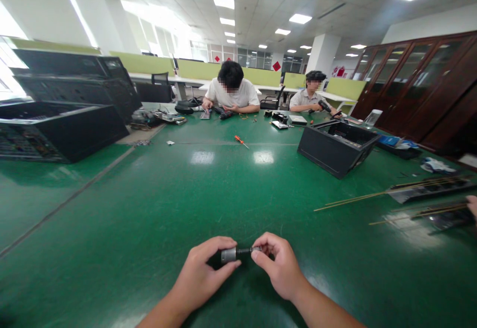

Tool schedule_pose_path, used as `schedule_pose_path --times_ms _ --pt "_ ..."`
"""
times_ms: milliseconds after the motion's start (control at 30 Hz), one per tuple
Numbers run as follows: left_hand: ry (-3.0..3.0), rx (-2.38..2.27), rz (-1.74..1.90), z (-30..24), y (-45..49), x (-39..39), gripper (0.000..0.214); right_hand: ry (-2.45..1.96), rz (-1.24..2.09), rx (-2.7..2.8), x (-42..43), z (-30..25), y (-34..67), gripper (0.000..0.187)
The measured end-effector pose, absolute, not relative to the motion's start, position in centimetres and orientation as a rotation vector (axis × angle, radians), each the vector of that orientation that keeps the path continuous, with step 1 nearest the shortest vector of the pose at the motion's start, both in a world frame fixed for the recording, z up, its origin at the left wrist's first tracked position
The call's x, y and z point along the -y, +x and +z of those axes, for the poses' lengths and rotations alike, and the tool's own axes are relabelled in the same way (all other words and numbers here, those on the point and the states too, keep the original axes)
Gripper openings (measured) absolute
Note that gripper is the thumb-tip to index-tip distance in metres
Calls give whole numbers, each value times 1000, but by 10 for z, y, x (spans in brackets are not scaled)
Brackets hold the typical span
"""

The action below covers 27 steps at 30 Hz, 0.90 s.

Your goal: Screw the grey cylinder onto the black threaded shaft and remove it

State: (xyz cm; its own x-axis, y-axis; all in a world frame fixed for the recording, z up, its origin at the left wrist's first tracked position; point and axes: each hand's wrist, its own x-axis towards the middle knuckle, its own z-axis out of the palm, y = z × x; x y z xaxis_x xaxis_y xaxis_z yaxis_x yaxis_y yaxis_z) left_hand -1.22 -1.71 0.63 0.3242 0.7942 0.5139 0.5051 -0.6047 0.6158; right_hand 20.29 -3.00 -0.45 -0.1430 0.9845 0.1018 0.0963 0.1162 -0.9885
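Low in the head view, both of my hands meet over the green table [194, 204]. My left hand [203, 273] is closed around a small grey metal cylinder [228, 255] that has a thin dark shaft sticking out to the right. My right hand [279, 266] pinches the far end of that shaft with thumb and fingertips. The part is held just above the tabletop.
A black computer case [335, 146] lies open at the right, more black cases [63, 114] stacked at the left. An orange-handled screwdriver [240, 141] lies mid-table. Thin rods and black panels [428, 191] lie at the right. Two people work at the far end; another person's fingers [472, 206] show at the right edge.
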Motion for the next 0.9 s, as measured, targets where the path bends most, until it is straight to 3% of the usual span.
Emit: schedule_pose_path --times_ms 900 --pt "2266 -1159 1227 10 -11 17 24 -1053 1289 1306 28 -10 206 16"
